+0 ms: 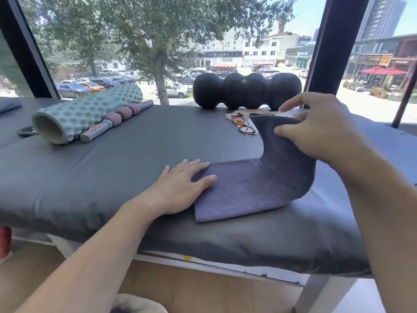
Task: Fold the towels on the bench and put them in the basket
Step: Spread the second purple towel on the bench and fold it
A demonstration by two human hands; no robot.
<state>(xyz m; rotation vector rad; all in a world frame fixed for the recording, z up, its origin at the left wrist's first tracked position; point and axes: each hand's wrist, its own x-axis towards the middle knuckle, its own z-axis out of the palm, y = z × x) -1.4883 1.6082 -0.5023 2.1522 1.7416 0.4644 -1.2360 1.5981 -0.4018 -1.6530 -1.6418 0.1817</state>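
Observation:
A dark purple-grey towel [246, 188] lies on the grey padded bench [112, 177], its left part flat and its right end lifted and curled over. My left hand [182, 186] lies flat, fingers spread, and presses on the towel's left edge. My right hand [316, 129] pinches the raised end of the towel between thumb and fingers, above the bench near the right. No basket can be clearly made out; a pale rounded rim [135, 303] shows at the bottom edge, on the floor.
A mint foam roller [83, 114] and a pink-and-grey massage stick [117, 120] lie at the back left. A black bumpy roller [246, 90] rests against the window. Glasses [242, 124] on a cloth sit just behind the towel. A dark phone-like object [27, 131] lies far left.

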